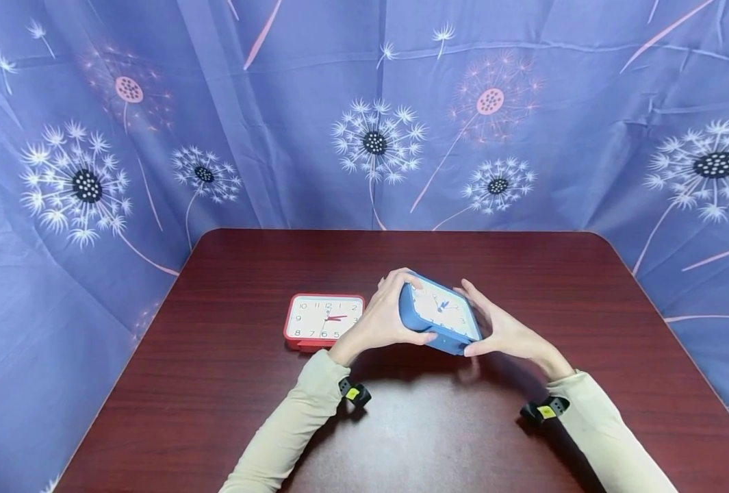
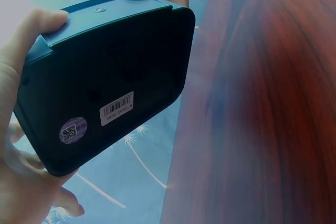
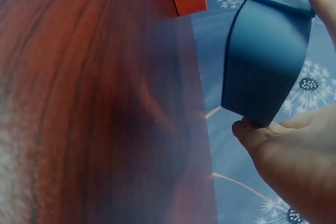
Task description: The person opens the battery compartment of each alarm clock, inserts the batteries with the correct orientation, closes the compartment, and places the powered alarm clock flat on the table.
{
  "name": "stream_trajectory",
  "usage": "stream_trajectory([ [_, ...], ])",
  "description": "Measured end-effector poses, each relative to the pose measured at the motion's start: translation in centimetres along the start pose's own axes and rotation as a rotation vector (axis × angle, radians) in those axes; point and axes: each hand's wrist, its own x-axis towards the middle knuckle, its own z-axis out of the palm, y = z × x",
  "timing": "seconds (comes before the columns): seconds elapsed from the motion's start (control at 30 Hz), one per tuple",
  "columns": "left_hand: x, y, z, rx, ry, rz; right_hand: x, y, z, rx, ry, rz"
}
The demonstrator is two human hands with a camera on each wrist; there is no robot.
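Observation:
A blue clock [image 1: 443, 308] with a white face is held between both hands above the table, tilted down toward the right. The left hand [image 1: 384, 313] grips its left end, thumb along the bottom side and fingers over the top. At the right end, the right hand [image 1: 504, 330] holds it with thumb at the lower corner and fingers at the upper edge. In the left wrist view the clock's dark back [image 2: 105, 77] shows a barcode label and a round sticker. Beside the left hand, a red clock [image 1: 315, 319] rests on the table, partly covered by that hand.
The dark red wooden table [image 1: 247, 411] has rounded far corners. Behind and around it hangs a blue cloth [image 1: 302, 137] printed with dandelions. Each wrist wears a dark strap with a small black device.

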Motion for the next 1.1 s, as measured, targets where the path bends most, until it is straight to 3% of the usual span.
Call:
stream_trajectory([
  [0.37,-0.1,-0.1,0.0,-0.046,-0.001,0.001,0.0,0.1,0.3,-0.102,0.06,0.041],
  [0.63,0.0,-0.3,0.2,-0.099,-0.055,-0.027,-0.3,-0.1,0.3,-0.126,0.093,0.053],
  [0.9,-0.2,-0.5,0.5,-0.081,-0.099,-0.024,-0.6,-0.6,0.0,-0.386,0.158,0.062],
  [1.1,-0.1,-0.6,0.5,-0.029,-0.161,-0.034,-0.6,-0.9,0.0,-0.479,0.172,0.045],
])
